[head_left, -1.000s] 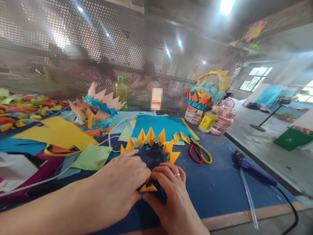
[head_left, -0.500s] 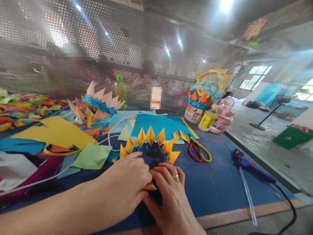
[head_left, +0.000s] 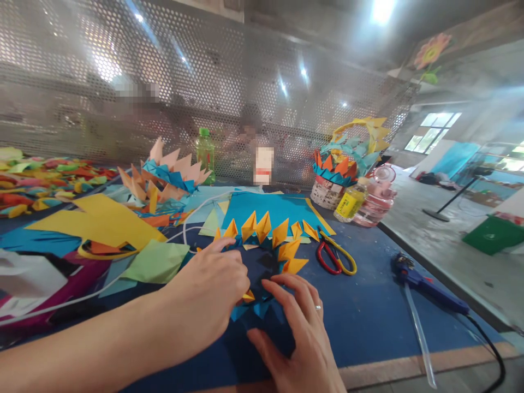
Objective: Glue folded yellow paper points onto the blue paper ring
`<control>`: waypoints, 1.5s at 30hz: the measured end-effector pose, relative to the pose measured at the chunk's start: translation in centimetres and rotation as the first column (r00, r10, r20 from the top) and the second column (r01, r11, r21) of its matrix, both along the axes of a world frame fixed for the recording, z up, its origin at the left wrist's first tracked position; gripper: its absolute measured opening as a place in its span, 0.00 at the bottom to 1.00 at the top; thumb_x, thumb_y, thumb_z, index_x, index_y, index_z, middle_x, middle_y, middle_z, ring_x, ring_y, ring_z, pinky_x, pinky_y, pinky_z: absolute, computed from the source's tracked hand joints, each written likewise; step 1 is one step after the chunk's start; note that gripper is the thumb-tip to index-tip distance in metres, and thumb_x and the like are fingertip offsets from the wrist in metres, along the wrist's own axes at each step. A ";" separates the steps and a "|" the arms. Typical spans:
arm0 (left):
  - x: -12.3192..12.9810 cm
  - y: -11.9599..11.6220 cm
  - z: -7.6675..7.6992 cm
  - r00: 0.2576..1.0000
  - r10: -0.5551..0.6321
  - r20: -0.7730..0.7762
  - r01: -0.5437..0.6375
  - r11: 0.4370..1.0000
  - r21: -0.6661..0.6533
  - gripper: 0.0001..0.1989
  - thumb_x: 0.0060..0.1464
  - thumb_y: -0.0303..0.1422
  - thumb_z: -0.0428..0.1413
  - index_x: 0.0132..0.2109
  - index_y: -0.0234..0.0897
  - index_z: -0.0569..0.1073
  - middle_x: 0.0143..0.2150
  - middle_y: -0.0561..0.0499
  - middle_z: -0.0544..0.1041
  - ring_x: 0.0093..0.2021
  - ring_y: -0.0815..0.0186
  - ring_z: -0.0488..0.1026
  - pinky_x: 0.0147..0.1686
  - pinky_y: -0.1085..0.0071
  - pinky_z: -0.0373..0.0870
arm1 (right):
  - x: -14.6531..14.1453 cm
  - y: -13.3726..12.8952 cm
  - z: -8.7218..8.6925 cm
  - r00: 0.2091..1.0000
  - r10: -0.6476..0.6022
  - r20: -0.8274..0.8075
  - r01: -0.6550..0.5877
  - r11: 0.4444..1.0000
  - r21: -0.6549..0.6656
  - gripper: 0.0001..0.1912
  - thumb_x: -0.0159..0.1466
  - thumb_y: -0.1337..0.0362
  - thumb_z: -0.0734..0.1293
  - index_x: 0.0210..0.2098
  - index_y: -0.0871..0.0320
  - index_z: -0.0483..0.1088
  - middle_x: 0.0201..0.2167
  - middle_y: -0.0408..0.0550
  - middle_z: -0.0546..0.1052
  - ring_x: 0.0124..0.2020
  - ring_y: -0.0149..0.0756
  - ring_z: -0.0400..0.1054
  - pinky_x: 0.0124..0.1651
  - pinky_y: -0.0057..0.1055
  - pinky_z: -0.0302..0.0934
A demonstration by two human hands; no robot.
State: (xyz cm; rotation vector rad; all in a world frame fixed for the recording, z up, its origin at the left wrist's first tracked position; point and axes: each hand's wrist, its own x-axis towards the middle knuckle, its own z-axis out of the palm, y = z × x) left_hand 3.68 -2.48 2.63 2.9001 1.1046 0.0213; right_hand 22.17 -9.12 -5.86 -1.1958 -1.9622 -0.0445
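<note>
A ring of folded paper points, yellow over blue (head_left: 262,226), lies on the dark blue table in front of me. My left hand (head_left: 216,278) is closed over the ring's left and near side, its index finger stretched along the left part; my palm hides that stretch. One yellow point (head_left: 248,296) peeks out beside its fingertips, with blue points under it. My right hand (head_left: 305,322) is at the ring's near right side, thumb and fingers spread apart. Its index fingertip is by the inner edge; whether it touches the paper I cannot tell. Two loose yellow points (head_left: 303,230) lie behind the ring.
Scissors (head_left: 336,256) and a blue glue gun (head_left: 429,286) lie to the right. Blue paper sheets (head_left: 266,210) are behind the ring. Left are yellow paper (head_left: 98,221), green paper (head_left: 158,261), a white cable (head_left: 184,224) and a peach paper ring (head_left: 164,169). Bottles (head_left: 372,204) stand back right.
My right hand has opened, its thumb drawing away from the fingers and the ring's near side. The ring has shifted slightly to the right, and blue points now show at its near side.
</note>
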 end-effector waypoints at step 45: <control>-4.1 -0.1 5.7 0.956 0.127 0.266 -0.099 0.988 -0.116 0.10 0.49 0.28 0.63 0.41 0.43 0.79 0.41 0.57 0.80 0.47 0.61 0.73 0.48 0.66 0.66 | -4.0 1.5 -0.5 0.993 -0.042 -0.111 0.034 0.997 -0.074 0.28 0.59 0.74 0.64 0.59 0.52 0.61 0.36 0.41 0.80 0.43 0.41 0.72 0.54 0.44 0.47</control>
